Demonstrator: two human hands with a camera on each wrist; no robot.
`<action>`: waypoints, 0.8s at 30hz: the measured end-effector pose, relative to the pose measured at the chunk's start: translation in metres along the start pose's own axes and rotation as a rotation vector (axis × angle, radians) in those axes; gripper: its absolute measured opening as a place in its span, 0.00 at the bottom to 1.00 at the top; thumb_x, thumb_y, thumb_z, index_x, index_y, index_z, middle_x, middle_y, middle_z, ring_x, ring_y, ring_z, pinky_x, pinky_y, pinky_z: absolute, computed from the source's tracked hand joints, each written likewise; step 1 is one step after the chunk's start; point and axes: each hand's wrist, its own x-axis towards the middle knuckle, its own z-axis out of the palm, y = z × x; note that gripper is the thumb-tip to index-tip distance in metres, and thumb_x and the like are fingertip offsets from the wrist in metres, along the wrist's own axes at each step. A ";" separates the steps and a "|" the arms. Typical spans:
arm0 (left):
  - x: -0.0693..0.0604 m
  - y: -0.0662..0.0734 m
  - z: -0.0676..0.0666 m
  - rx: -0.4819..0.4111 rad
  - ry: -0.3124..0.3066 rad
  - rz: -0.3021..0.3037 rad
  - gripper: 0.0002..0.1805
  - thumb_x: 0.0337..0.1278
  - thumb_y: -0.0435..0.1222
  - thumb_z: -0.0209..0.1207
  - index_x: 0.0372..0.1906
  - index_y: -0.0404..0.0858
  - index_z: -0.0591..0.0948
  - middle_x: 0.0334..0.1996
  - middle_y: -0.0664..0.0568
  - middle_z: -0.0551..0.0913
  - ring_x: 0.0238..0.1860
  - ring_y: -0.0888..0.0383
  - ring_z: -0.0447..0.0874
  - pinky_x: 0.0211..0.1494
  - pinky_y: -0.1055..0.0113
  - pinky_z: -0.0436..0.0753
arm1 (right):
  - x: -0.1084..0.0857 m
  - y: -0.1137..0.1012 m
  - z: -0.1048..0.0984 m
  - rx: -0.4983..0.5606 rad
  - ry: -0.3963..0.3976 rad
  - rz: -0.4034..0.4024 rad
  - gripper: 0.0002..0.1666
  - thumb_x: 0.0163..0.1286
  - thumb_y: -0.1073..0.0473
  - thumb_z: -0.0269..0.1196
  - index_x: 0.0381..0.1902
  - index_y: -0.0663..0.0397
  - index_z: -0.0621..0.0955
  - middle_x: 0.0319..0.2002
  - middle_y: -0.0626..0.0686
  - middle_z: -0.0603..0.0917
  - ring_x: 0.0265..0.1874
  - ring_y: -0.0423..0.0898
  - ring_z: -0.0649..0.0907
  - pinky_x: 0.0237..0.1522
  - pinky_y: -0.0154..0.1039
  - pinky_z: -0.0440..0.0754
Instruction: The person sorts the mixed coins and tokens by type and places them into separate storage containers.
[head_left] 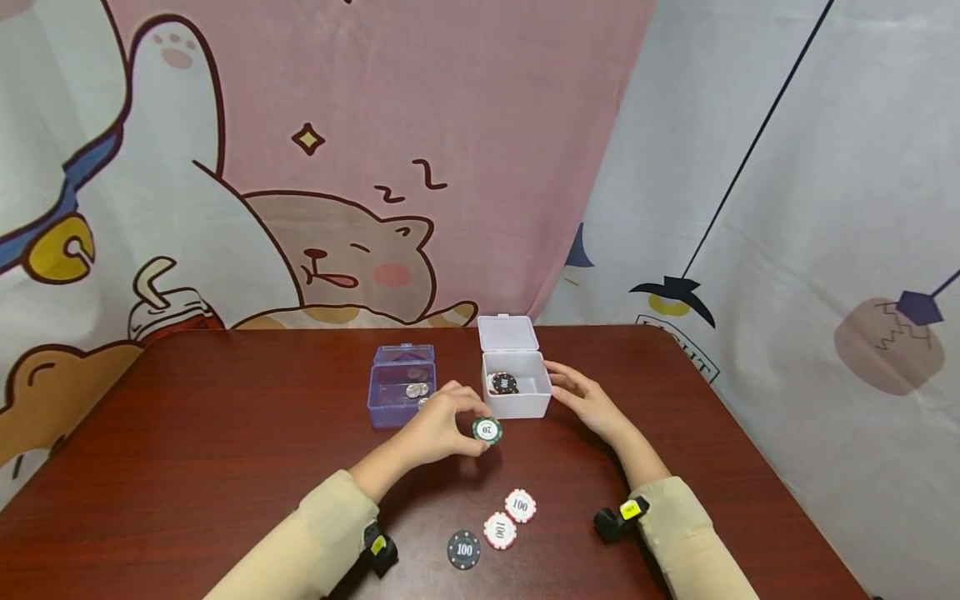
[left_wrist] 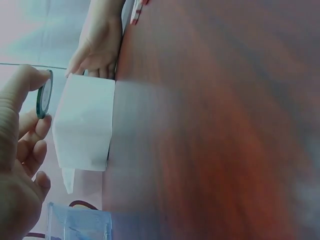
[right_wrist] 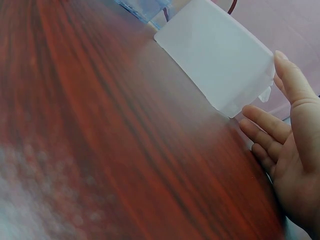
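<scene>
Between thumb and fingers, my left hand (head_left: 446, 426) pinches a green-edged poker chip (head_left: 487, 430) marked 20, raised in front of the white box (head_left: 516, 407). That box stands with its lid up and holds several chips, a black one (head_left: 505, 382) on top. The left wrist view shows the held chip (left_wrist: 45, 95) nearly edge-on. My right hand (head_left: 591, 406) rests against the white box's right side. In the right wrist view, the fingers (right_wrist: 265, 125) are extended and the thumb lies by the box's corner.
A blue see-through box (head_left: 386, 408) with its lid up stands left of the white one, silvery coins (head_left: 417, 390) inside. Nearer me on the brown table (head_left: 225, 467) lie two white-and-red 100 chips (head_left: 500, 531) and a black 100 chip (head_left: 463, 550). A printed curtain (head_left: 510, 167) hangs behind.
</scene>
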 end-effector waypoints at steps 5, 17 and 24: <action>0.011 -0.002 0.001 -0.002 0.112 -0.003 0.18 0.30 0.35 0.75 0.36 0.40 0.86 0.33 0.62 0.81 0.40 0.61 0.71 0.43 0.66 0.73 | 0.002 0.013 -0.001 -0.015 0.009 -0.007 0.29 0.72 0.64 0.56 0.69 0.53 0.67 0.59 0.65 0.75 0.59 0.60 0.73 0.58 0.59 0.66; 0.037 -0.007 0.003 0.048 0.249 -0.113 0.17 0.33 0.36 0.75 0.36 0.37 0.87 0.31 0.59 0.81 0.38 0.57 0.70 0.41 0.65 0.71 | 0.002 0.013 -0.001 -0.001 0.005 -0.009 0.29 0.72 0.65 0.55 0.70 0.54 0.66 0.59 0.66 0.74 0.60 0.61 0.72 0.59 0.59 0.64; 0.052 -0.011 0.006 0.045 0.288 -0.133 0.17 0.34 0.36 0.75 0.37 0.37 0.87 0.34 0.55 0.83 0.38 0.56 0.71 0.41 0.64 0.70 | 0.003 0.013 -0.001 -0.007 0.012 -0.011 0.29 0.72 0.64 0.56 0.69 0.55 0.67 0.58 0.65 0.76 0.59 0.60 0.74 0.58 0.52 0.68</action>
